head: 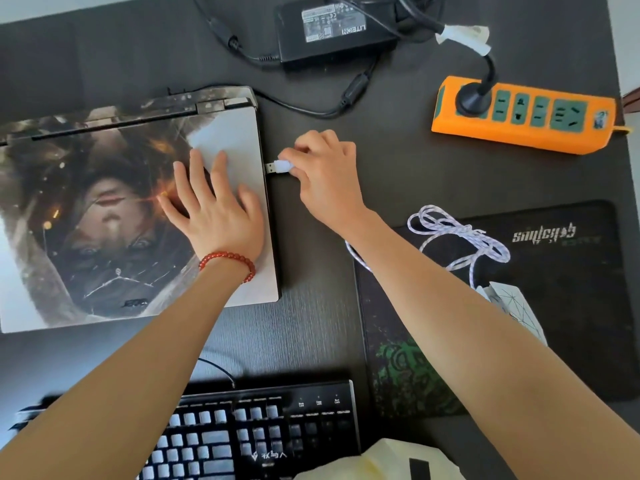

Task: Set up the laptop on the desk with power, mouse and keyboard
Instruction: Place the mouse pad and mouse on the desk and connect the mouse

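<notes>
Head view, looking down. One dark counter [398, 174] is seen carrying everything. One laptop [114, 216], lid closed and covered in printed artwork, is laid at the left, its right side edge facing the free middle of the counter. One mouse pad [554, 306] is laid at the right; one keyboard [242, 434] is placed at the near edge. One power brick [332, 29] is set at the far side, and one orange power strip [523, 116] is seen with a single black plug seated in it. One white mouse [516, 306] is partly hidden behind the right forearm, its braided cable [460, 237] looped on the pad.

Left hand [214, 209]: laid flat on the lid, grip spread, steadying judged.

Right hand [322, 168]: grip pinched on one USB plug [278, 167]. The plug's long axis is held level, metal tip pointed left at the laptop's side edge, just beside it; whether it is touching cannot be told. The right hand is the nearer one. A short straight push leftward is judged to be what the coming move needs, provided the port is lined up; the port itself is not visible.
</notes>
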The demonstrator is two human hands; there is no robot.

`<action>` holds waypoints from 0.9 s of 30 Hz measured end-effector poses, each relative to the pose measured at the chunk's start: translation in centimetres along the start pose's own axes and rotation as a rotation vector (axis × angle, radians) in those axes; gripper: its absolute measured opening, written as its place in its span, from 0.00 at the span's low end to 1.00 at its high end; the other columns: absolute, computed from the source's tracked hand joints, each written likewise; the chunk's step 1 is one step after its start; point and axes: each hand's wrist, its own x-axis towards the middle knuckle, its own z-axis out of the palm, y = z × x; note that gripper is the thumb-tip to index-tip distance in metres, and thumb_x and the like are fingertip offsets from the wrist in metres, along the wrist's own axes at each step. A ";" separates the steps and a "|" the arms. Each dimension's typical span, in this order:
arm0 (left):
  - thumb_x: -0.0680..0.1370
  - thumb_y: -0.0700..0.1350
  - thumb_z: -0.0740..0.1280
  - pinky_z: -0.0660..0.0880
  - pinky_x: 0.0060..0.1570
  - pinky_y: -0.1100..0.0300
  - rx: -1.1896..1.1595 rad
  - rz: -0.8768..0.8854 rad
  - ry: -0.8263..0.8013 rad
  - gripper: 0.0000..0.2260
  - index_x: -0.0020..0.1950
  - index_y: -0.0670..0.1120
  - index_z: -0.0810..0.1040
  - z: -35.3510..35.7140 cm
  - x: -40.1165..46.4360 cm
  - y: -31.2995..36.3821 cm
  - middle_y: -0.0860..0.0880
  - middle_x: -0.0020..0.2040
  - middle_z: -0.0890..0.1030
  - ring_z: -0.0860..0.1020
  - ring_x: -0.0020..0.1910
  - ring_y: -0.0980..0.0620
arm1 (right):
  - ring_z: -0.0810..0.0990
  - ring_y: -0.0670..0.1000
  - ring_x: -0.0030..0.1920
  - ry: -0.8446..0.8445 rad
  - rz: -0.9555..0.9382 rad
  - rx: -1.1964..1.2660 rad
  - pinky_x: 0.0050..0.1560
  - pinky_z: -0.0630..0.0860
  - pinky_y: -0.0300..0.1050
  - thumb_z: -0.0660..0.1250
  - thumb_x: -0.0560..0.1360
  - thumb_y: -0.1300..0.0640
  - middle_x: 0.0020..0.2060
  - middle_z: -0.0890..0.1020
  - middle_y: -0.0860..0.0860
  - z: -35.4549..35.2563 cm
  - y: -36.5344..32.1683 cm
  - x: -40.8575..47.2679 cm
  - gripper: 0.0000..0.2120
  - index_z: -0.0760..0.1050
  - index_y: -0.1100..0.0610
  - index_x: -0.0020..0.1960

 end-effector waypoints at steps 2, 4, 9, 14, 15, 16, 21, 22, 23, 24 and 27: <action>0.74 0.48 0.51 0.48 0.70 0.36 0.004 0.000 -0.003 0.23 0.69 0.50 0.63 0.0 0.0 0.0 0.46 0.74 0.61 0.54 0.75 0.44 | 0.72 0.54 0.52 -0.026 -0.024 -0.014 0.46 0.54 0.45 0.60 0.73 0.65 0.50 0.77 0.51 -0.1 0.2 0.1 0.14 0.78 0.52 0.53; 0.74 0.48 0.51 0.48 0.70 0.36 0.007 -0.002 -0.003 0.23 0.69 0.50 0.63 -0.1 0.0 -0.1 0.46 0.74 0.61 0.54 0.75 0.44 | 0.72 0.55 0.54 -0.069 -0.074 -0.043 0.49 0.57 0.47 0.60 0.73 0.63 0.50 0.77 0.51 0.0 0.4 -0.3 0.13 0.78 0.53 0.53; 0.74 0.48 0.51 0.49 0.69 0.36 0.001 0.001 -0.002 0.23 0.69 0.50 0.64 -0.1 0.0 0.0 0.46 0.74 0.61 0.55 0.75 0.44 | 0.74 0.55 0.52 -0.006 -0.008 -0.019 0.50 0.59 0.48 0.62 0.73 0.63 0.48 0.79 0.50 0.3 -0.2 -2.6 0.10 0.79 0.53 0.50; 0.74 0.48 0.51 0.48 0.70 0.37 0.003 0.000 -0.006 0.23 0.69 0.51 0.63 -0.2 0.3 0.0 0.47 0.75 0.60 0.54 0.75 0.44 | 0.76 0.56 0.49 0.111 0.066 0.039 0.48 0.59 0.49 0.64 0.73 0.61 0.45 0.80 0.49 0.3 -0.3 -4.2 0.08 0.80 0.53 0.48; 0.74 0.48 0.51 0.48 0.70 0.37 0.004 -0.001 -0.009 0.23 0.69 0.51 0.63 -0.1 0.3 0.0 0.47 0.75 0.60 0.54 0.75 0.44 | 0.76 0.56 0.48 0.114 0.058 0.035 0.48 0.59 0.49 0.64 0.73 0.61 0.44 0.81 0.49 0.3 -0.5 -4.4 0.08 0.81 0.53 0.47; 0.74 0.48 0.51 0.48 0.70 0.37 0.005 -0.002 -0.011 0.23 0.69 0.51 0.63 -0.2 0.3 -0.1 0.47 0.75 0.60 0.54 0.75 0.44 | 0.76 0.56 0.48 0.113 0.051 0.029 0.48 0.59 0.49 0.65 0.73 0.60 0.44 0.81 0.49 0.3 -0.6 -4.5 0.08 0.81 0.53 0.47; 0.75 0.48 0.51 0.48 0.70 0.37 0.014 -0.003 -0.016 0.23 0.70 0.51 0.63 -0.2 0.0 -0.1 0.47 0.75 0.60 0.53 0.75 0.44 | 0.76 0.55 0.48 0.147 0.106 0.054 0.48 0.56 0.48 0.64 0.73 0.59 0.43 0.81 0.48 0.5 -1.2 -4.5 0.08 0.81 0.52 0.46; 0.75 0.48 0.51 0.48 0.70 0.37 0.013 -0.003 -0.016 0.23 0.70 0.51 0.63 -0.2 0.0 -0.1 0.47 0.75 0.60 0.53 0.75 0.45 | 0.76 0.55 0.48 0.150 0.111 0.058 0.48 0.56 0.48 0.64 0.73 0.59 0.43 0.81 0.48 0.5 -1.3 -4.3 0.08 0.81 0.51 0.46; 0.75 0.48 0.51 0.48 0.70 0.37 0.011 -0.004 -0.016 0.23 0.70 0.51 0.63 -0.2 0.0 -0.1 0.47 0.75 0.60 0.53 0.75 0.45 | 0.76 0.55 0.49 0.149 0.109 0.059 0.48 0.56 0.49 0.64 0.73 0.59 0.43 0.81 0.48 0.5 -1.4 -4.1 0.08 0.81 0.51 0.46; 0.75 0.48 0.51 0.48 0.70 0.37 0.008 -0.004 -0.016 0.23 0.70 0.51 0.63 -0.2 0.0 -0.1 0.47 0.75 0.60 0.53 0.75 0.44 | 0.76 0.55 0.49 0.142 0.100 0.057 0.49 0.57 0.49 0.64 0.73 0.60 0.43 0.81 0.48 0.5 -1.4 -3.9 0.08 0.81 0.51 0.47; 0.74 0.48 0.51 0.48 0.70 0.37 0.010 -0.005 -0.016 0.23 0.70 0.51 0.63 -0.2 0.1 0.0 0.47 0.75 0.60 0.53 0.75 0.45 | 0.75 0.55 0.50 0.105 0.061 0.036 0.49 0.56 0.49 0.64 0.73 0.60 0.44 0.80 0.48 0.4 -1.0 -3.7 0.09 0.81 0.52 0.47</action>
